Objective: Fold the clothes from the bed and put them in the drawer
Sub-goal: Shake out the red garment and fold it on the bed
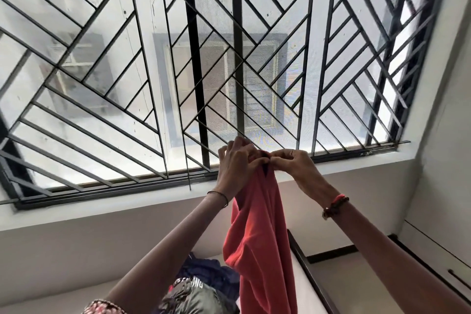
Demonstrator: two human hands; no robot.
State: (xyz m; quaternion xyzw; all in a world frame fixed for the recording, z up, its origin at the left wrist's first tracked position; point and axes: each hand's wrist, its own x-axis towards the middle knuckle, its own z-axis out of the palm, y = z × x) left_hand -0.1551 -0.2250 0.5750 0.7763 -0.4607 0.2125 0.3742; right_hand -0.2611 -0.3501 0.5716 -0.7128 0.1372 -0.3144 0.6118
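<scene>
A coral-red garment point(257, 242) hangs in the air in front of the window, held up high by its top edge. My left hand point(237, 163) and my right hand point(293, 163) pinch that edge side by side, fingers almost touching. The cloth falls in loose folds down past the bottom of the view. Below it, on the white bed point(280, 278), lies a pile of clothes point(204, 285): dark blue fabric and a grey piece with white lettering.
A wide window with a black diagonal grille point(178, 71) fills the upper view. The bed's dark frame edge point(308, 273) runs on the right. At far right stands white furniture with a dark drawer handle point(458, 279).
</scene>
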